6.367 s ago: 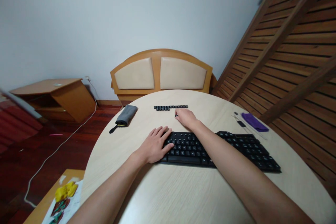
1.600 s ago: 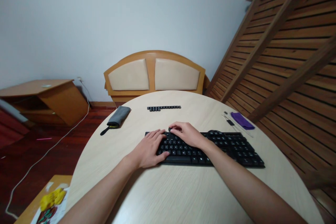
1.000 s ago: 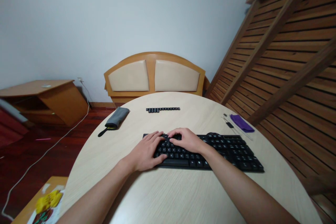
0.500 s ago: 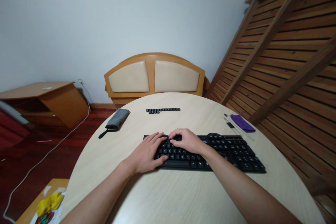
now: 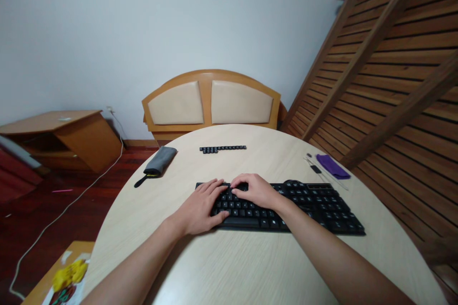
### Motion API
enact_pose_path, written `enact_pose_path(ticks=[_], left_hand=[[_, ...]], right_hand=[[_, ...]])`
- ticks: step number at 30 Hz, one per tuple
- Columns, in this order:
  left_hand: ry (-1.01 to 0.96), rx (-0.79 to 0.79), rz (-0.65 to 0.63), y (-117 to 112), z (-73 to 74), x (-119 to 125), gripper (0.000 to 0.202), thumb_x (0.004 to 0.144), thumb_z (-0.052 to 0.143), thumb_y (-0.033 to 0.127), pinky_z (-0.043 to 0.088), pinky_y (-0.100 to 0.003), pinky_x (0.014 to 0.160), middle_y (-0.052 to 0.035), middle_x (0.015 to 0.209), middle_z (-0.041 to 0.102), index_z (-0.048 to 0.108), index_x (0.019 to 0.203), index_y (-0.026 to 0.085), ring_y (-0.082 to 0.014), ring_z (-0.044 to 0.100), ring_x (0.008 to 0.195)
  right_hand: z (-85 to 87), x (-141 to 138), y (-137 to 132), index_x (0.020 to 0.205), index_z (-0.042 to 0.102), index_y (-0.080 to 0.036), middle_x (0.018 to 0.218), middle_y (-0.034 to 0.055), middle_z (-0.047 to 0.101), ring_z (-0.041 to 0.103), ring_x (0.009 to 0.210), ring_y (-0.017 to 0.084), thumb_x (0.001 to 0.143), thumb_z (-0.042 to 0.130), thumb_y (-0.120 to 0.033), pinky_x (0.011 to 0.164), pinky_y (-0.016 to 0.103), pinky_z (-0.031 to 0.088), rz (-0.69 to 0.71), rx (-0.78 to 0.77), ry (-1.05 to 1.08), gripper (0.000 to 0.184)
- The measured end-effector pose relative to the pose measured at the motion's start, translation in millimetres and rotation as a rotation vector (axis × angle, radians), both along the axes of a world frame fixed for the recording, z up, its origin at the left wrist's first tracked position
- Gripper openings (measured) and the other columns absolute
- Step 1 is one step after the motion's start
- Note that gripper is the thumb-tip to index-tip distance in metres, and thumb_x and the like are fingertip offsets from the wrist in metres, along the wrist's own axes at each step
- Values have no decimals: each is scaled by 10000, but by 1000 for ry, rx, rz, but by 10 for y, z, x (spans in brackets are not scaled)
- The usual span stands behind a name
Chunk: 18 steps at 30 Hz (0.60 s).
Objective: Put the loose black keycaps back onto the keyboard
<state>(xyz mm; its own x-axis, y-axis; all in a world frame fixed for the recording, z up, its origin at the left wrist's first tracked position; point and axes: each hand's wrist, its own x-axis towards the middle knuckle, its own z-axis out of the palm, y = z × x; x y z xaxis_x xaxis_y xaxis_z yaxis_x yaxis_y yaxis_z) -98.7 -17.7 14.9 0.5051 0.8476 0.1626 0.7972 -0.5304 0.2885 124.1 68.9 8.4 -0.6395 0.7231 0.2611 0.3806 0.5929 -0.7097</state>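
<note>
A black keyboard lies near the middle of the round table. My left hand rests over its left end, fingers spread and thumb stretched along the front edge. Beside it, my right hand reaches in with thumb and forefinger curled into a pinch at a keycap in the upper rows; the keycap itself is mostly hidden by the fingertips. Farther back, loose black keycaps are lined up in a long row with a short second row in front.
A grey pouch with a strap lies on the table's left side. At the right are a purple cloth and a small black piece on a thin cord. A wooden headboard stands behind the table; a slatted wooden panel leans at right.
Both hands keep their place on the keyboard, the right still pinching. The view has shifted very slightly; nothing else has visibly moved.
</note>
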Motion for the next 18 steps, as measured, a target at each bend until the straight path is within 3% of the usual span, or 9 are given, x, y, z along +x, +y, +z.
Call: enact_pose_path(ticks=[10, 18], left_hand=[[29, -2, 1, -6, 5, 1, 662, 918, 530, 533, 290, -507, 1184, -132, 1553, 368, 386, 1467, 191, -296, 312, 1449], [2, -4, -26, -10, 13, -16, 587, 922, 548, 491, 291, -525, 1176, -93, 1561, 361, 423, 1454, 276, -311, 304, 1450]], right_hand=[[3, 15, -4, 885, 744, -206, 993, 40, 741, 681, 943, 191, 808, 699, -241, 917, 329, 500, 61, 4, 61, 95], [-9, 7, 4, 871, 754, -214, 989, 33, 743, 680, 938, 189, 809, 687, -239, 915, 327, 497, 57, -20, 65, 95]])
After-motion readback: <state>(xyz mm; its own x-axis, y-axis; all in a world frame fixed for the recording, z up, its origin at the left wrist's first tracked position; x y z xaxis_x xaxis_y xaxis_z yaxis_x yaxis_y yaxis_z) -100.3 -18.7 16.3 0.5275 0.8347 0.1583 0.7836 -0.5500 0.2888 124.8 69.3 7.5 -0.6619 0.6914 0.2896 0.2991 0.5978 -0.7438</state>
